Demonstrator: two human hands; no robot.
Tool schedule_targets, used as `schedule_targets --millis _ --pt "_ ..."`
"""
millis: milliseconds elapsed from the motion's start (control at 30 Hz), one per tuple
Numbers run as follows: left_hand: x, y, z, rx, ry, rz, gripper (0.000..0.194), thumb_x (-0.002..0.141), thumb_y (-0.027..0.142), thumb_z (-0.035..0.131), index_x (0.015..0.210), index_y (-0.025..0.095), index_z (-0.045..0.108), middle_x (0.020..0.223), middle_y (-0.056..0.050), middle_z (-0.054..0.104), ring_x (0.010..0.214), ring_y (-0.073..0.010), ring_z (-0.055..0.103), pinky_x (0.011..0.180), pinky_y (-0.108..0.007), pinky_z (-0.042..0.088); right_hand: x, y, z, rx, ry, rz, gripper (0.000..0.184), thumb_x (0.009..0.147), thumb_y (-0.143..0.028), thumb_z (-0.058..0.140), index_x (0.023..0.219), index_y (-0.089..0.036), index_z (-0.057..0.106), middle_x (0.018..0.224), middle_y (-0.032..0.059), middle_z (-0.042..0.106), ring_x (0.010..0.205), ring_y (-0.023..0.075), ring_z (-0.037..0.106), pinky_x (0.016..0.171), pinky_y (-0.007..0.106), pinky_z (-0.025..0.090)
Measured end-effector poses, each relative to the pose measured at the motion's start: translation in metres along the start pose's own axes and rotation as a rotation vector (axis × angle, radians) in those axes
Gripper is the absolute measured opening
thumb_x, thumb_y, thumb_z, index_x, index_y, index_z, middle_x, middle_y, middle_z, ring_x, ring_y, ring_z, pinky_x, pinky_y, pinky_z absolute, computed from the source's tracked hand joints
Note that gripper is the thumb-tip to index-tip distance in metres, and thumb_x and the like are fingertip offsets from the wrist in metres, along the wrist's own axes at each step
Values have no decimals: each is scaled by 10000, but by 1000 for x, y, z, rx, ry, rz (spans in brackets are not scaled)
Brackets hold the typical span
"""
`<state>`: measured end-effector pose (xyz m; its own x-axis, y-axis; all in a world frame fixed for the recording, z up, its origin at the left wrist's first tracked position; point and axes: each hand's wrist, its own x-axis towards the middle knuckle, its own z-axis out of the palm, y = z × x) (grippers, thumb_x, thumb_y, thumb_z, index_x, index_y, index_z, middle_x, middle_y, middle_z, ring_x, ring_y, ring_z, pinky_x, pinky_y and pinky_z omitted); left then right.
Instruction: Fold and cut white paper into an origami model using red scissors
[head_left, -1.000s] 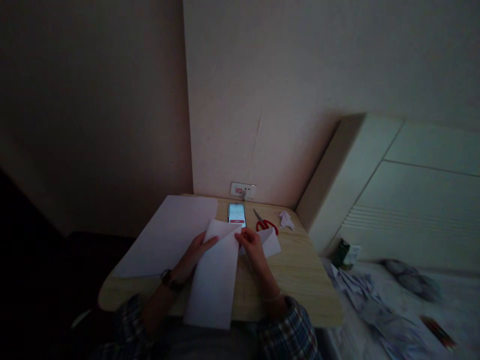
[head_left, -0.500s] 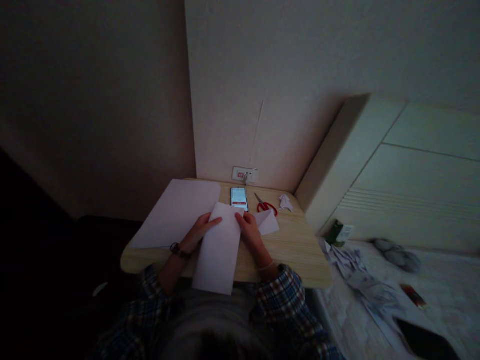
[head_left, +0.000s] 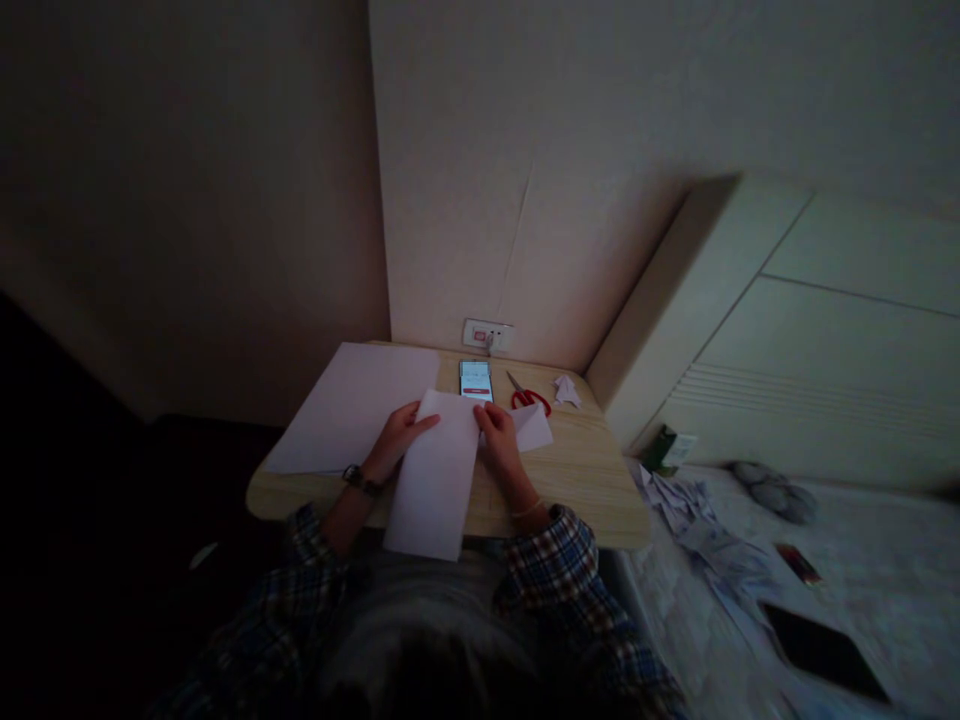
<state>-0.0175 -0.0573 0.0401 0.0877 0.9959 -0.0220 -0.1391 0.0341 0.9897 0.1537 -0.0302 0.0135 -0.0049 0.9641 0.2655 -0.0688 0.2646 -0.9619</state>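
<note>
Between my two hands is a white sheet of paper (head_left: 435,490), long and narrow as if folded, its lower end reaching past the table's front edge. My left hand (head_left: 397,440) grips its left side, thumb lying on top. My right hand (head_left: 499,440) pinches the upper right corner. Just beyond the paper lies a phone (head_left: 475,378) with a lit screen, its lower end partly covered. A smaller piece of white paper (head_left: 534,428) rests right of my right hand, close to red-handled scissors (head_left: 529,397). Farther right sits a small folded paper figure (head_left: 568,391).
Large white sheets (head_left: 352,400) lie on the left of the wooden table (head_left: 577,500). Behind it a wall socket (head_left: 487,335) holds a plug. On the bed to the right are crumpled papers (head_left: 697,530), a dark flat tablet-like object (head_left: 821,650) and a grey bundle (head_left: 772,492).
The whole scene sits slightly higher in view as the head tilts. Both hands keep their hold on the paper, with little visible movement relative to the table.
</note>
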Motion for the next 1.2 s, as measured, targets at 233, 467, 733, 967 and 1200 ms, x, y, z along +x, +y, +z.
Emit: schedule_targets --millis 233,467,733,967,1200 --pt "-2 2 1 -5 12 26 467 612 403 762 942 98 634 811 -59 714 648 -173 627 559 -245 466 -3 -2 0 -39 1 -37 304 776 -429 574 582 -213 484 550 -41 422 527 120 379 484 247 295" --pt "3 -3 -1 -16 38 31 465 612 440 749 908 104 622 719 -37 688 564 -149 586 517 -241 439 -2 3 -2 -68 0 -54 307 790 -435 552 590 -210 496 552 -41 412 522 118 370 486 248 279" --pt "1 -3 -2 -14 18 35 461 626 414 749 935 96 623 738 -44 691 576 -151 601 524 -237 447 -2 2 -2 -67 -12 -65 338 793 -453 560 571 -217 466 543 -37 414 523 123 372 490 257 279" --pt "5 -8 -5 -8 25 51 488 591 453 757 912 108 629 735 -37 694 568 -156 599 506 -242 446 -3 -2 -1 -60 0 -94 356 800 -474 540 568 -218 459 537 -35 423 539 130 388 502 259 298" --pt "5 -8 -4 -8 33 69 477 582 458 760 885 115 625 719 -30 689 552 -149 596 489 -233 441 -3 -2 0 -51 18 -111 334 801 -445 537 571 -218 451 528 -39 415 517 130 391 488 259 294"
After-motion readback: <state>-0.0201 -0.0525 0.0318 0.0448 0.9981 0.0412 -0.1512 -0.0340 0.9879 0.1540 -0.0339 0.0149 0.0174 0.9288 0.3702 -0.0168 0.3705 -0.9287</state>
